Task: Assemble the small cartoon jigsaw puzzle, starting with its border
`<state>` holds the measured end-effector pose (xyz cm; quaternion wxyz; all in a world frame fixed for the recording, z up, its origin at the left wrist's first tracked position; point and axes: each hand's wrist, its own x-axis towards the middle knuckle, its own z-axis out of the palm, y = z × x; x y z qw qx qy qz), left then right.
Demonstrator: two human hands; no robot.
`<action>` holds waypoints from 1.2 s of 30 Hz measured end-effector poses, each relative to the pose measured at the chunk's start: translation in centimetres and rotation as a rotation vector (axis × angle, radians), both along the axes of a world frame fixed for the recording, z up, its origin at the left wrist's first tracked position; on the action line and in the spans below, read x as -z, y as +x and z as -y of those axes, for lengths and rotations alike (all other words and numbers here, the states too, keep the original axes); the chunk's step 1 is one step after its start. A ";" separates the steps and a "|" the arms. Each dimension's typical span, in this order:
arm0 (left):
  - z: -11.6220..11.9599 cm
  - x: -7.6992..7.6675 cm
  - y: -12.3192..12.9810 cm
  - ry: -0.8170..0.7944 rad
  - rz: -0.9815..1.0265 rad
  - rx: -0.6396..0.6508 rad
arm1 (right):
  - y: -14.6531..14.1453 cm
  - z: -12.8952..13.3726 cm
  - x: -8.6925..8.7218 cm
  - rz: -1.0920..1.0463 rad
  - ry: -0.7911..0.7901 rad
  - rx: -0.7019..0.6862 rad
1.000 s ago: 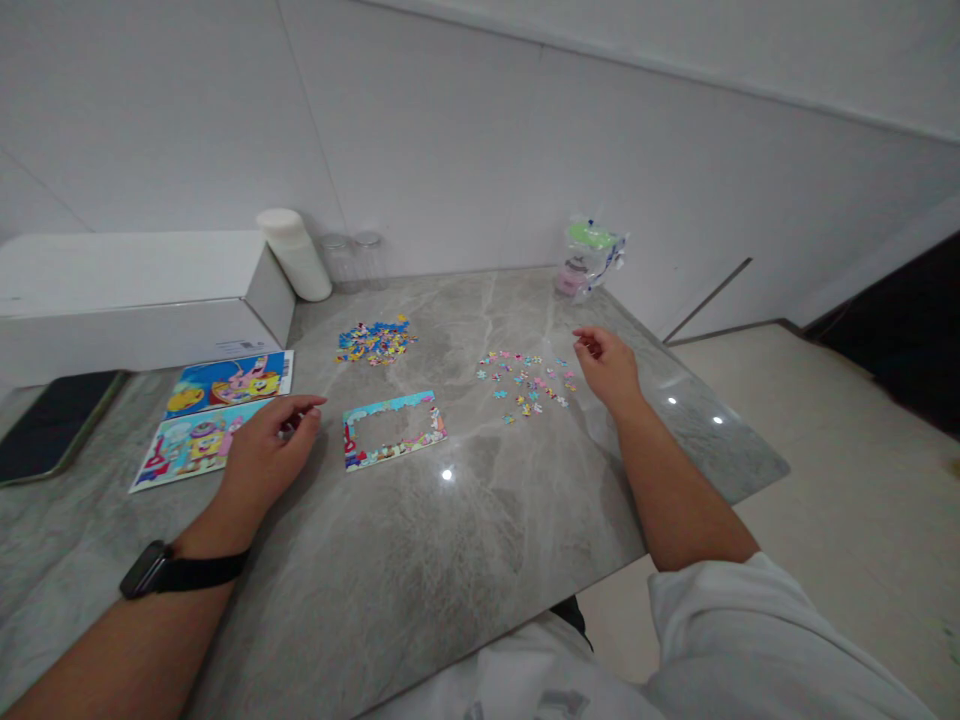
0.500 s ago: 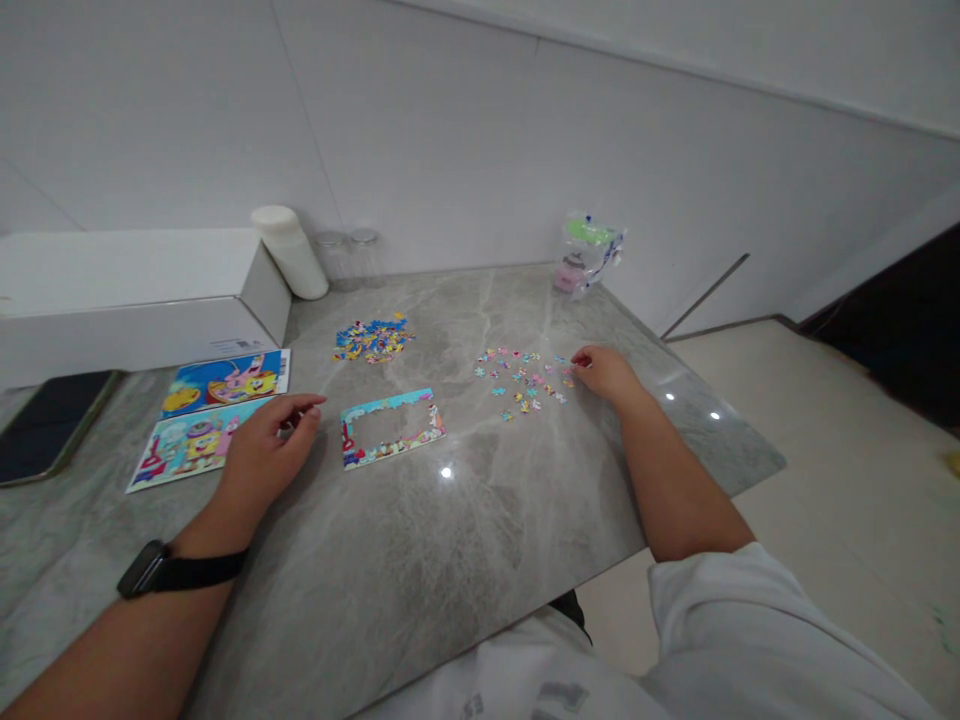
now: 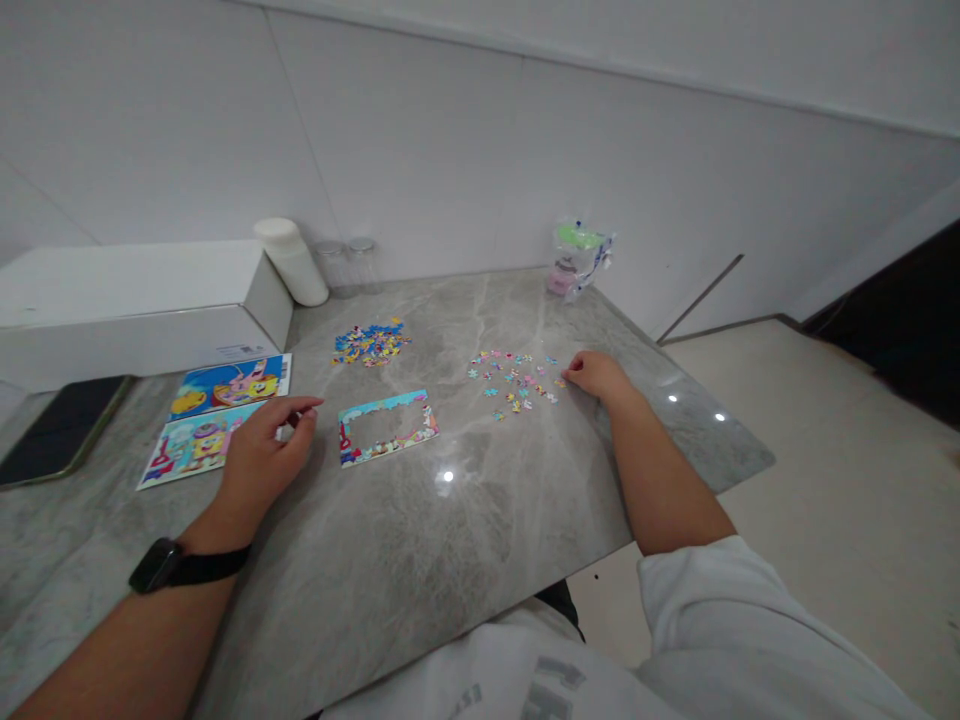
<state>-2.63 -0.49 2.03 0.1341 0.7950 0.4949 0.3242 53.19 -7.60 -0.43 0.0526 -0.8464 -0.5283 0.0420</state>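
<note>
My left hand point(image 3: 271, 447) rests over the lower picture card point(image 3: 196, 445), its thumb and forefinger apart with nothing seen between them. To its right lies a puzzle frame point(image 3: 387, 428) with a joined border and a bare middle. My right hand point(image 3: 596, 376) is at the right edge of a spread of loose pieces point(image 3: 514, 380). Its fingertips are pinched together; whatever they hold is too small to make out. A denser heap of blue and yellow pieces point(image 3: 371, 342) sits behind the frame.
A dark phone point(image 3: 60, 428) and a white box point(image 3: 127, 310) stand at the left. Behind are a white bottle point(image 3: 292, 262) and two clear glasses point(image 3: 362, 265). A plastic bag point(image 3: 577, 260) lies at the back right. Another picture card point(image 3: 232, 385) is beside the box.
The view has shifted slightly. My right hand stays by the loose pieces with its fingertips pinched, and my left hand keeps its place over the card.
</note>
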 end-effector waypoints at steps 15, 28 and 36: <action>7.4 -4.3 18.2 0.084 -0.398 0.539 | -3.4 -0.3 -1.0 -0.167 0.123 -0.309; 9.0 1.0 22.3 0.107 -0.407 0.427 | -8.5 -0.3 -1.0 -0.219 0.195 -0.625; 8.4 1.1 22.4 0.105 -0.445 0.426 | -8.7 0.3 -1.4 -0.212 0.178 -0.634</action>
